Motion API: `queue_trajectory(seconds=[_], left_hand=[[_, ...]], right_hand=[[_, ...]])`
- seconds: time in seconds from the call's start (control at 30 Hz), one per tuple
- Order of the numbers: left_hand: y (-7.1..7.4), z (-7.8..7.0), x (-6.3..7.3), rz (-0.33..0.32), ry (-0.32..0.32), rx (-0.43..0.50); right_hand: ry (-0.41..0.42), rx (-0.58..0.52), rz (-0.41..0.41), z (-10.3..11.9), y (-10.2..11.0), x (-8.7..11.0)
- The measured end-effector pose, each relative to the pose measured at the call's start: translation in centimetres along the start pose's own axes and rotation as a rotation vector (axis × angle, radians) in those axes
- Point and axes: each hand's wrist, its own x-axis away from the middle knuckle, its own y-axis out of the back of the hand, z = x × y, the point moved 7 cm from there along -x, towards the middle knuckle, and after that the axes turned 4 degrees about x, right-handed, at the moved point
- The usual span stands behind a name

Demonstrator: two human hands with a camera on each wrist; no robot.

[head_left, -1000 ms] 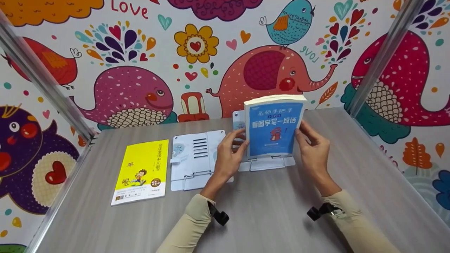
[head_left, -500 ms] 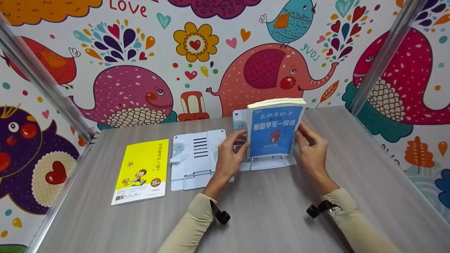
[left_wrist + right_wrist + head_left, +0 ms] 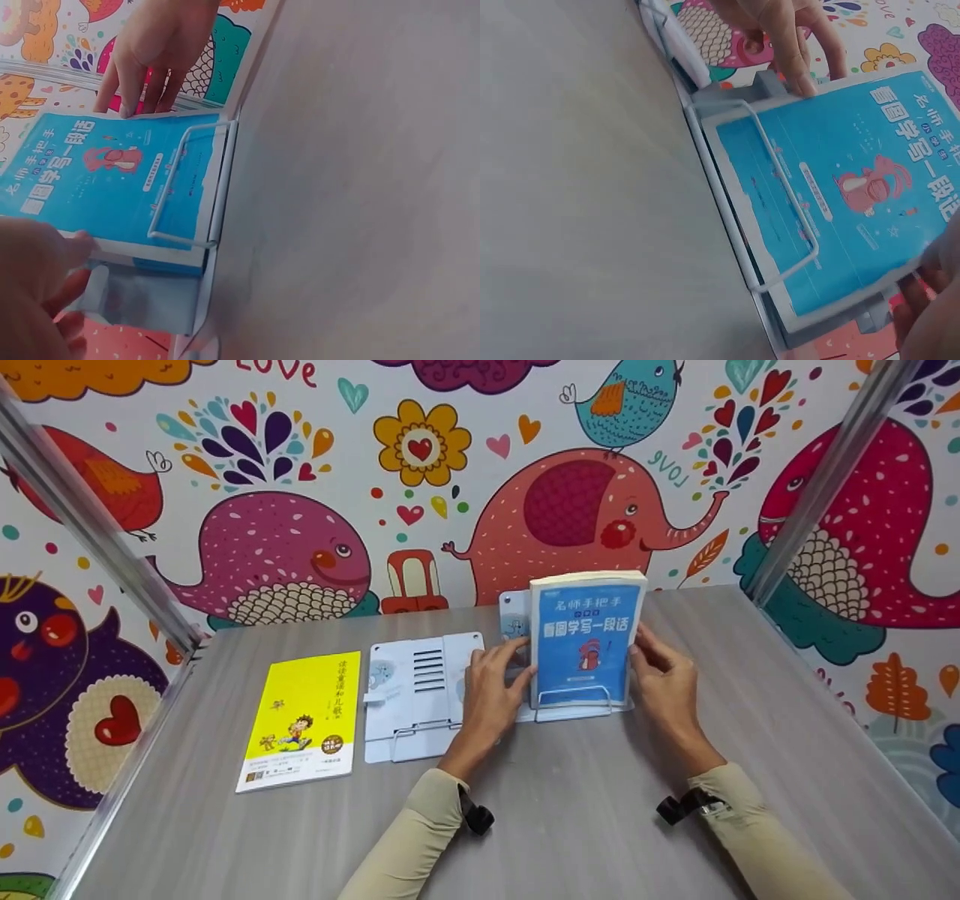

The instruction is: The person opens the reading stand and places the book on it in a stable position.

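A thick blue paperback book (image 3: 585, 649) with a pink cartoon figure on its cover stands upright on a white metal book stand (image 3: 514, 619), leaning slightly back. The stand's wire page holder (image 3: 170, 182) crosses the lower front of the cover. My left hand (image 3: 491, 694) holds the book's left edge, thumb at the front and fingers toward the back. On the opposite edge, my right hand (image 3: 667, 686) grips with its thumb at the cover and fingers curled behind. Much of the stand is hidden behind the book.
A second white book stand (image 3: 427, 709) lies beside my left hand, its wire folded low. Further left is a yellow children's book (image 3: 307, 697), flat on the grey table (image 3: 570, 810). A cartoon-printed wall (image 3: 420, 532) rises behind the table.
The blue book has come down and straightened behind the wire holder, which now lies over the lower cover instead of below it. Both hands stay at its sides.
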Motion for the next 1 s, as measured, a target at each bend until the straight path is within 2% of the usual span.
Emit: queue_trajectory(seconds=[0.07, 0.17, 0.47, 0.77, 1.0], left_hand=[[0.0, 0.2, 0.0, 0.006, 0.015, -0.023], [0.0, 0.5, 0.0, 0.026, 0.035, -0.011], [0.1, 0.8, -0.6, 0.06, 0.048, 0.068], [-0.1, 0.8, -0.6, 0.054, 0.073, 0.076], [-0.3, 0.8, -0.6, 0.065, 0.071, 0.067]], right_hand=[[0.017, 0.066, 0.022, -0.1, -0.1, 0.0], [0.046, 0.144, 0.059, -0.3, -0.4, -0.1], [0.107, 0.208, 0.158, -0.3, -1.2, -0.4], [0.082, 0.291, 0.158, -0.3, -1.4, -0.7], [0.069, 0.293, 0.143, -0.2, -1.4, -0.7]])
